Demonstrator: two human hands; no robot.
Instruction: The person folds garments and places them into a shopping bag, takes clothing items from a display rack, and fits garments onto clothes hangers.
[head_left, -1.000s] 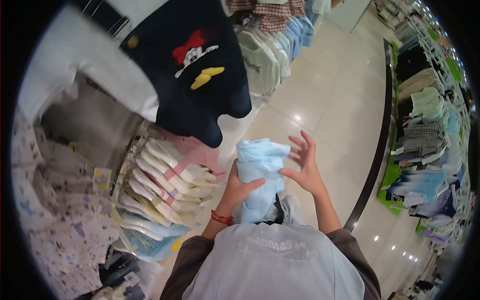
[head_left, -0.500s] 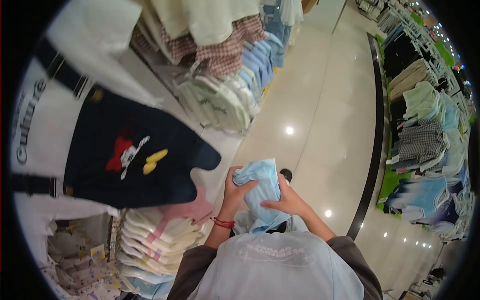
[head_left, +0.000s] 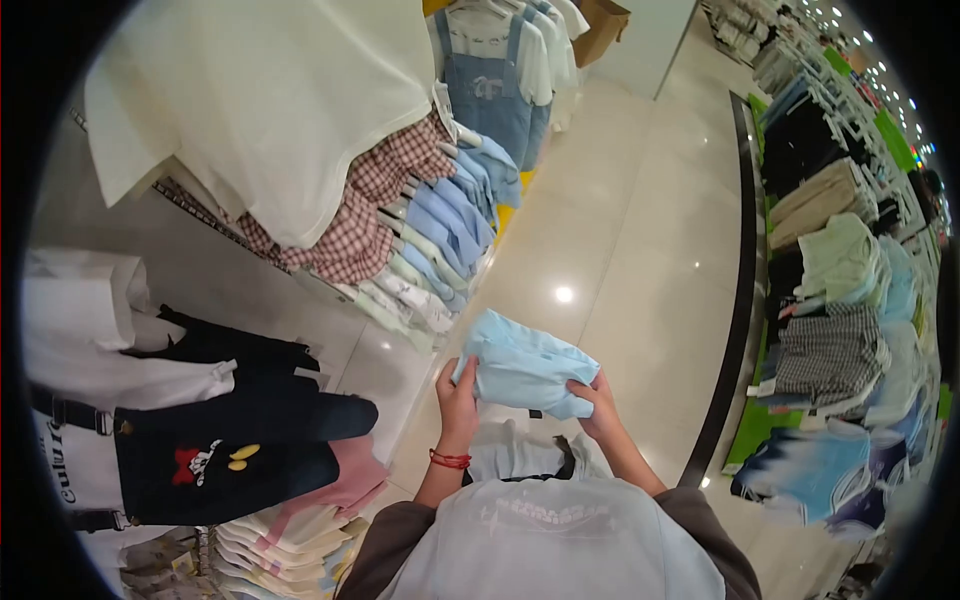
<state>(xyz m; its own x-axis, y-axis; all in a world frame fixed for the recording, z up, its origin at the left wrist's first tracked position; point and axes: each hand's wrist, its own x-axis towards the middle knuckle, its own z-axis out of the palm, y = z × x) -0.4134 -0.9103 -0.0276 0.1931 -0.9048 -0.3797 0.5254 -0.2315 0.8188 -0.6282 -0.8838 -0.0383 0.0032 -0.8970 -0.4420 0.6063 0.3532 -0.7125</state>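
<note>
A light blue piece of clothing (head_left: 528, 365), folded into a wide bundle, is held out in front of my body above the aisle floor. My left hand (head_left: 458, 400) grips its left end, thumb on top, with a red cord bracelet at the wrist. On the other side my right hand (head_left: 597, 402) pinches the lower right corner. The garment's exact kind cannot be made out in its folded state. Below it hangs the grey front of my own top (head_left: 550, 530).
To the left stand dark overalls (head_left: 230, 460) on a display form and a rack of blue and checked clothes (head_left: 440, 220). A large cream garment (head_left: 270, 110) hangs close by at upper left. Another long rack (head_left: 830, 350) lines the right, beyond a black floor strip (head_left: 735, 330).
The blue garment has gone from a crumpled, upright bundle to a wider, flatter one. My hands have moved apart to its two ends. The view has shifted, bringing more of the left racks in.
</note>
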